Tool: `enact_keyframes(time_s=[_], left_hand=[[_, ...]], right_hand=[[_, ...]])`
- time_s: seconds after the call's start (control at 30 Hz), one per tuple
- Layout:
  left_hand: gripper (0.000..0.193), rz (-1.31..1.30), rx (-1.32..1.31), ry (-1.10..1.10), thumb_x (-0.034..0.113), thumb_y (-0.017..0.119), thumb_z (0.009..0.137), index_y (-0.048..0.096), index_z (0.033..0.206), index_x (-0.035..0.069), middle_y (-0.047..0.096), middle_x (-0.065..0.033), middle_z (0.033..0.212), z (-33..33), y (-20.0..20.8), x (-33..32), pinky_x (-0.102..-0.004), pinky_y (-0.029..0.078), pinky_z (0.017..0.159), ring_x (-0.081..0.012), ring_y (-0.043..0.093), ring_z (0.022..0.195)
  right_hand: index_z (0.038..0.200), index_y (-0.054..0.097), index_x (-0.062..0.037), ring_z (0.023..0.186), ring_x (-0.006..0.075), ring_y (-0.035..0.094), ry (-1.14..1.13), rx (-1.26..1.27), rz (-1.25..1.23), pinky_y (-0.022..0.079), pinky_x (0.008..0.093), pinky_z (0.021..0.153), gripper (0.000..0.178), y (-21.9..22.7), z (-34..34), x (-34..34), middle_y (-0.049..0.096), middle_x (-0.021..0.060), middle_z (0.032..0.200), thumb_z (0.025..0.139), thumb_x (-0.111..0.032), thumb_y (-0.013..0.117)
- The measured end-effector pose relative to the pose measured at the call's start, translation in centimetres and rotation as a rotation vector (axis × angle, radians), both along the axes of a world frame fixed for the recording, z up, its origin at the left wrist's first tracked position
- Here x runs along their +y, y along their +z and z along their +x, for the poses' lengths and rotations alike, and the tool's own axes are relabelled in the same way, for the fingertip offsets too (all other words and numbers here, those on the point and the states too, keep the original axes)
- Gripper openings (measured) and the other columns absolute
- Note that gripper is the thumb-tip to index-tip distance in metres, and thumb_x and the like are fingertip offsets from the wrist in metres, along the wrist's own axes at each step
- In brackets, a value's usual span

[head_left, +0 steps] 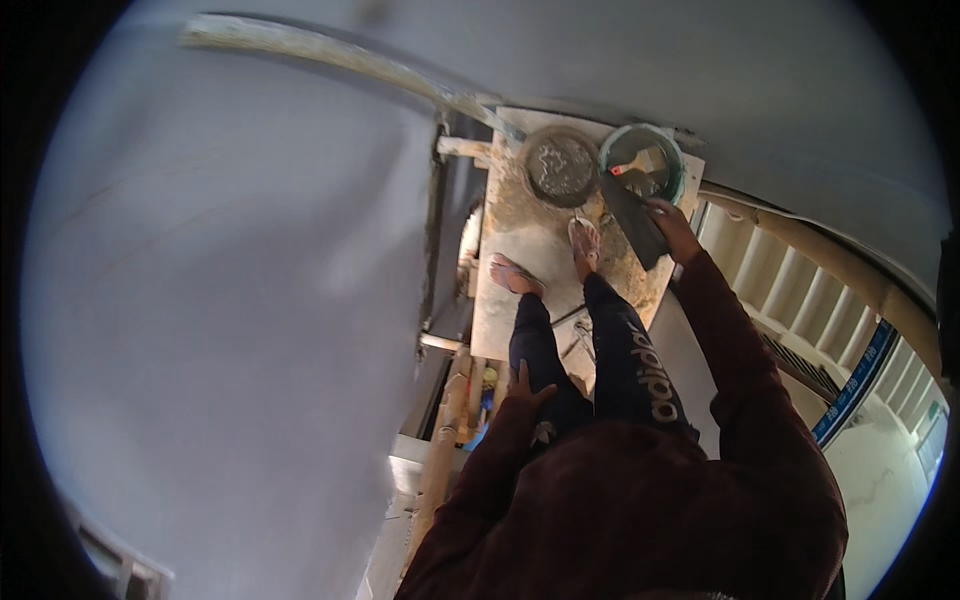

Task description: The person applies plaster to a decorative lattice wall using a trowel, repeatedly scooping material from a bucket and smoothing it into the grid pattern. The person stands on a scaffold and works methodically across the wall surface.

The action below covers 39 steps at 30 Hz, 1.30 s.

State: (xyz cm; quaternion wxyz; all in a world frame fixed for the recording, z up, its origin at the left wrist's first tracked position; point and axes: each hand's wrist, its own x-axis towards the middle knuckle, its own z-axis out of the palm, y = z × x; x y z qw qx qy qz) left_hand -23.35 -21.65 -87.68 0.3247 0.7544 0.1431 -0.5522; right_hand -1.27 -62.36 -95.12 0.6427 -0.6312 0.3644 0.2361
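My right hand [672, 228] is closed on a plastering trowel with a dark, long flat blade [634, 224]. Its far end reaches the rim of a greenish bucket [679, 178]. Inside that bucket a wide paint brush [648, 160] with pale bristles and a red-tipped handle lies over grey contents. Close beside it on the left stands a brown-rimmed bucket [560, 168] of wet grey mix. My left hand [525, 387] lies on my left thigh, fingers stretched apart and holding nothing.
Under my sandalled feet is a stained platform board [500, 315]; the drop at its left shows wooden poles [452, 410]. A large smooth grey wall [220, 300] fills the left. A long pale pole [330, 48] slants overhead toward the buckets. Ribbed pale panels [790, 270] are at right.
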Motion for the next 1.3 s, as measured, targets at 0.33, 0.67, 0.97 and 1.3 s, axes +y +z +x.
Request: enact_keyframes(time_s=[0.33, 0.67, 0.97, 1.3], left_hand=[[0.075, 0.314, 0.018, -0.094, 0.042, 0.069, 0.073, 0.043, 0.137, 0.012, 0.028, -0.0155, 0.148, 0.8, -6.0, -3.1, -0.0435, 0.022, 0.112, -0.0348, 0.025, 0.136], [0.062, 0.326, -0.052, -0.023, 0.035, 0.068, 0.073, 0.052, 0.129, 0.012, 0.038, -0.0146, 0.142, -0.4, -7.6, -1.2, -0.0442, 0.03, 0.108, -0.0322, 0.034, 0.131], [0.061, 0.264, -0.064, 0.005, 0.034, 0.07, 0.073, 0.052, 0.128, 0.011, 0.038, -0.0133, 0.142, -0.6, -7.6, -1.3, -0.042, 0.03, 0.108, -0.0316, 0.035, 0.131], [0.061, 0.255, -0.052, 0.026, 0.032, 0.07, 0.073, 0.052, 0.127, 0.009, 0.039, -0.0142, 0.142, -0.5, -7.6, -0.5, -0.0426, 0.03, 0.108, -0.0319, 0.035, 0.131]], right_hand=[[0.104, 0.07, -0.0089, 0.083, 0.0223, 0.066, 0.61, -0.064, -0.429, 0.049, 0.0342, 0.079, 0.038, -22.6, 6.7, 6.1, 0.07, 0.0121, 0.094, 0.08, -0.037, 0.065], [0.1, 0.069, -0.013, 0.1, 0.0309, 0.061, 1.319, -0.22, -0.752, 0.047, 0.0422, 0.086, 0.039, -29.8, 8.9, 11.6, 0.066, 0.0115, 0.104, 0.086, -0.042, 0.048], [0.097, 0.07, -0.0079, 0.102, 0.0326, 0.06, 0.944, 0.05, -0.692, 0.045, 0.042, 0.088, 0.037, -34.2, 7.7, 11.0, 0.065, 0.0138, 0.107, 0.077, -0.035, 0.056], [0.102, 0.069, -0.0172, 0.099, 0.0309, 0.063, 1.4, -0.152, -0.791, 0.05, 0.0414, 0.082, 0.025, -34.8, 8.0, 11.8, 0.067, 0.0128, 0.102, 0.08, -0.02, 0.056]])
